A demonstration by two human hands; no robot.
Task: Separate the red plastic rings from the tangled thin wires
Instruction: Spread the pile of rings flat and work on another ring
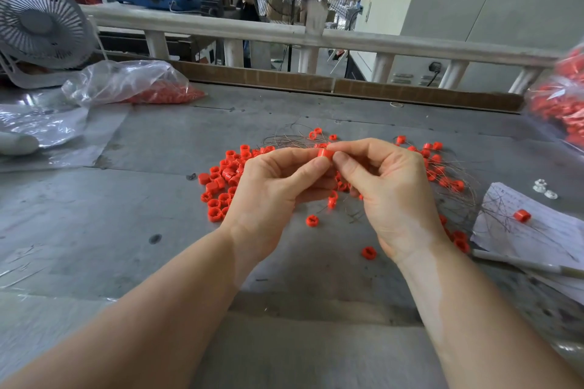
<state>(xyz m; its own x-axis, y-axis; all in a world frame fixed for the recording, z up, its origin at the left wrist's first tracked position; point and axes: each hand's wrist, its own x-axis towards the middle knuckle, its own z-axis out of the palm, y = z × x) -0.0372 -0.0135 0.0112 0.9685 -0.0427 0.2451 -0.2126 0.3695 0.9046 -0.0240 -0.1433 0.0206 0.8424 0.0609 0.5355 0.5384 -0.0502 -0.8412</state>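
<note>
Both hands raised just above the tabletop (151, 205), fingertips meeting on one red plastic ring (325, 154). Left hand (271, 189) pinches it between thumb and forefinger; right hand (388, 189) pinches the other side, remaining fingers curled. More rings hang below the hands, apparently on wire; too fine to trace.

Left of the hands: loose heap of freed rings (221, 180), no wire visible among them. Likely the done pile.

Right and behind: tangled thin wires (455, 196) with many rings caught in them. A few strays lie near the wrists.

Judgement: partway, perhaps half. Sizeable tangle left.

Farther out: bags of red rings (164, 93) at left and right edges, paper sheet (537, 230) with one ring.
</note>
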